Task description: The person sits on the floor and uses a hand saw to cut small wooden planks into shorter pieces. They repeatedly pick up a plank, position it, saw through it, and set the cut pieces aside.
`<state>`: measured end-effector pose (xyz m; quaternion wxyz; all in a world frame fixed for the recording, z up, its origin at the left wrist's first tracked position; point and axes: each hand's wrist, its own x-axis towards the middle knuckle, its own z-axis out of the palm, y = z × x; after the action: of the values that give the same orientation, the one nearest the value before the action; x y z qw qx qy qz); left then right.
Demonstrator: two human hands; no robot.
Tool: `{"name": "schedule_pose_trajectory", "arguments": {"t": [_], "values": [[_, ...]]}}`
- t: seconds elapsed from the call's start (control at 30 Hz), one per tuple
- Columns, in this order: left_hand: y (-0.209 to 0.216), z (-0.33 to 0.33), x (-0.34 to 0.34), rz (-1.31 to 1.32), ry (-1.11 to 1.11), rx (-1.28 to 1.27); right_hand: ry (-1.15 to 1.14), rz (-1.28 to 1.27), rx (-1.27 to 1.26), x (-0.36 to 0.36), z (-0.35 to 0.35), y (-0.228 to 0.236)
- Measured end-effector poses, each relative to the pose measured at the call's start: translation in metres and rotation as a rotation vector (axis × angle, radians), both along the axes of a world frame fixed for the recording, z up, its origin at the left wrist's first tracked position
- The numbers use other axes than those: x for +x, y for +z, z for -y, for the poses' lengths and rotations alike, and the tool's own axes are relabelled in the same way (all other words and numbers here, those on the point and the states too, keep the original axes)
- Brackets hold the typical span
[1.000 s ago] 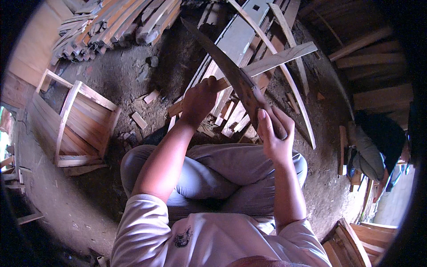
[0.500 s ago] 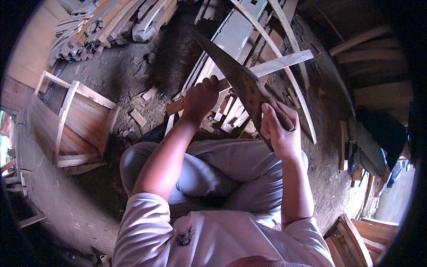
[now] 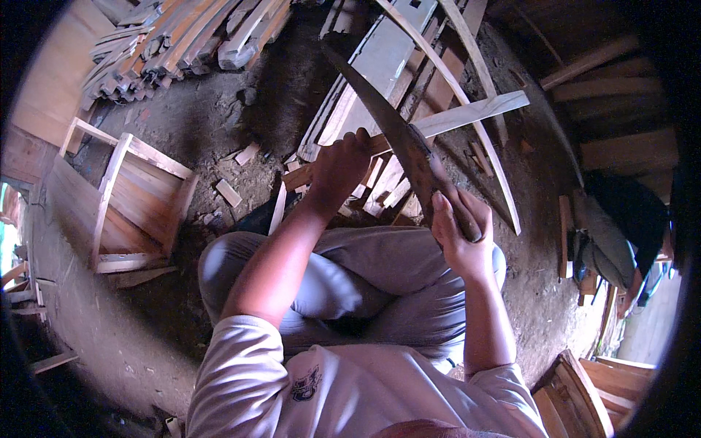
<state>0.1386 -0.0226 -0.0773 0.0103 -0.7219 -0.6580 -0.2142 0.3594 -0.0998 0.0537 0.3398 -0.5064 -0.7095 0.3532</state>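
My right hand (image 3: 464, 228) is closed round the wooden handle of a handsaw (image 3: 398, 139). The saw's long dark blade slants away to the far left and crosses over a wooden strip (image 3: 478, 112). My left hand (image 3: 341, 164) grips that strip just left of the blade, its fingers wrapped over the top. The strip's pale end sticks out to the right of the saw, and its browner end shows left of my wrist. Whether the teeth touch the wood, I cannot tell.
Offcuts (image 3: 228, 192) litter the dirt floor. Stacked wood strips (image 3: 175, 44) lie far left, near a wooden frame box (image 3: 139, 197). Long boards (image 3: 387, 55) and a curved strip (image 3: 496, 168) lie ahead. Another person (image 3: 621, 233) is at the right, above a curved wooden piece (image 3: 573, 394).
My left hand and the wooden strip have shifted a little to the right. The saw has tilted and slid slightly nearer to me, with my right hand lower.
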Motion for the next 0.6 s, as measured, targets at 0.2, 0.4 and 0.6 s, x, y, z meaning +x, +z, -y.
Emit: {"name": "schedule_pose_trajectory", "arguments": {"t": [0.2,0.4,0.6], "values": [[0.004,0.000,0.004,0.011,0.036,-0.039,-0.055,-0.049,-0.100,0.003,0.003,0.011],[-0.045,-0.036,-0.080,0.010,0.179,0.182,-0.057,-0.109,-0.088,0.031,0.035,0.011],[0.000,-0.020,-0.054,-0.093,0.188,0.072,-0.100,-0.423,-0.084,0.040,0.038,0.027]]}}
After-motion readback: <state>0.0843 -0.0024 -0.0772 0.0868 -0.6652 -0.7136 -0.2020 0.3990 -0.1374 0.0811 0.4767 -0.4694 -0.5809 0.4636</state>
